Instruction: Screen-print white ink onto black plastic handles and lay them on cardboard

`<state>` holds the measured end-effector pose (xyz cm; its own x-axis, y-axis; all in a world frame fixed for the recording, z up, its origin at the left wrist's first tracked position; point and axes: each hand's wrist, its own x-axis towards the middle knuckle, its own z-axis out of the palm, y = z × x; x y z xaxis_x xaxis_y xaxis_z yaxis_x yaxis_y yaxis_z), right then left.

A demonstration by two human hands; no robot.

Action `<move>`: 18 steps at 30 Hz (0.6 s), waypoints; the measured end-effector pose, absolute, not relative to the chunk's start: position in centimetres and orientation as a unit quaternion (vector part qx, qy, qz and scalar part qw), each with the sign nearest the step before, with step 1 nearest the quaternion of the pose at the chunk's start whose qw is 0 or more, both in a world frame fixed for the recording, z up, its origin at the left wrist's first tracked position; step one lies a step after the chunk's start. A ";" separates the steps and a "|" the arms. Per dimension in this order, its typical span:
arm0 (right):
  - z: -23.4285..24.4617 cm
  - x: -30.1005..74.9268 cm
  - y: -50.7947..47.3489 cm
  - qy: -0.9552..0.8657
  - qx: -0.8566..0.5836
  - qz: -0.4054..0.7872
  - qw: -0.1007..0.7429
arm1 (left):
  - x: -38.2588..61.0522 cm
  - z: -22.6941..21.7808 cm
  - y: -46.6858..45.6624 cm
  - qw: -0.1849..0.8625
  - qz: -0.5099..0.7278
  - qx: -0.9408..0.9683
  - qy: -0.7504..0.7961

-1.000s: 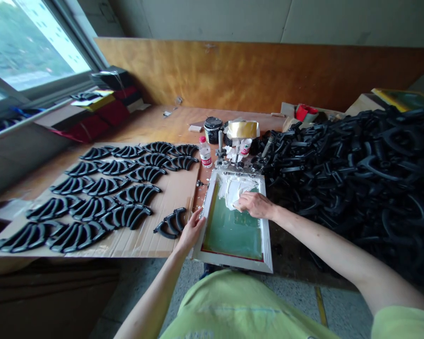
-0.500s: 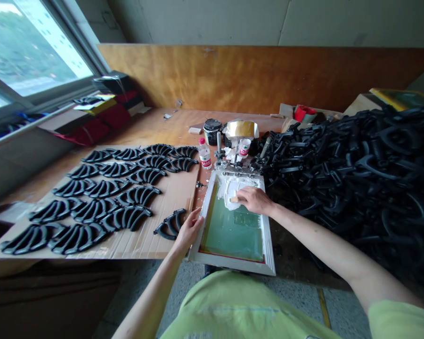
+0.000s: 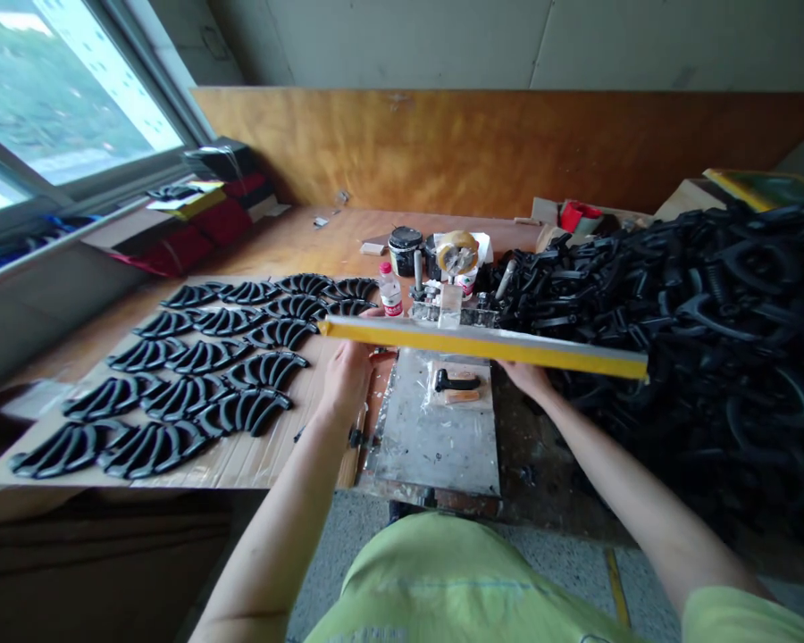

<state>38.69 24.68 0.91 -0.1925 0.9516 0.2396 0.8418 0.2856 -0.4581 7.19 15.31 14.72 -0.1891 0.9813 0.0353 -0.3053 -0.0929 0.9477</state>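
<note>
A screen-printing frame (image 3: 482,346) is swung up and seen almost edge-on, its yellow-edged front side towards me. My left hand (image 3: 346,371) is closed at the frame's left end, with the fingertips partly behind it. Under the frame, on the right, is my right hand (image 3: 523,377); its fingers are hidden by the frame, so what they hold does not show. Below lies a grey metal base plate (image 3: 435,446). On it, a black curved plastic part (image 3: 458,381) rests in a tan holder under clear film.
Rows of black curved parts (image 3: 174,393) cover a cardboard sheet (image 3: 314,393) at left. A large heap of black parts (image 3: 697,304) rises at right. Behind the hinge clamps (image 3: 429,308) stand a bottle (image 3: 389,293), a black tub (image 3: 405,250) and a tape roll (image 3: 458,254).
The frame has swung up from flat over the plate, uncovering the black part. My left hand has moved up with it. My right hand has left the screen's ink area and gone behind the frame.
</note>
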 end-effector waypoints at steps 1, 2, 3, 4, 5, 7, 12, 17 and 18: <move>-0.1 37.9 23.7 -0.791 -0.554 0.123 0.229 | 7.4 14.7 15.8 0.514 0.637 0.373 0.437; -0.9 37.0 22.7 -0.814 -0.525 0.128 0.214 | 7.7 14.4 16.1 0.515 0.644 0.358 0.438; -1.3 35.9 21.9 -0.833 -0.499 0.131 0.198 | 8.1 13.8 16.0 0.517 0.649 0.340 0.443; -1.3 34.8 21.1 -0.845 -0.482 0.131 0.190 | 8.6 12.9 15.6 0.526 0.642 0.321 0.456; -1.1 33.8 20.3 -0.848 -0.477 0.127 0.192 | 9.2 11.6 15.0 0.553 0.615 0.303 0.473; 0.0 31.7 18.3 -0.840 -0.483 0.118 0.219 | 10.6 8.7 13.1 0.639 0.511 0.271 0.507; 1.6 29.4 14.1 -0.910 -0.317 0.149 0.222 | 11.1 1.6 8.0 0.683 0.433 0.190 0.557; -1.1 38.7 17.8 -0.844 -0.509 0.096 0.144 | 1.3 -3.7 4.2 0.545 0.450 0.110 0.699; -1.9 41.2 18.8 -0.825 -0.550 0.081 0.100 | -1.1 -4.7 3.4 0.507 0.442 0.095 0.734</move>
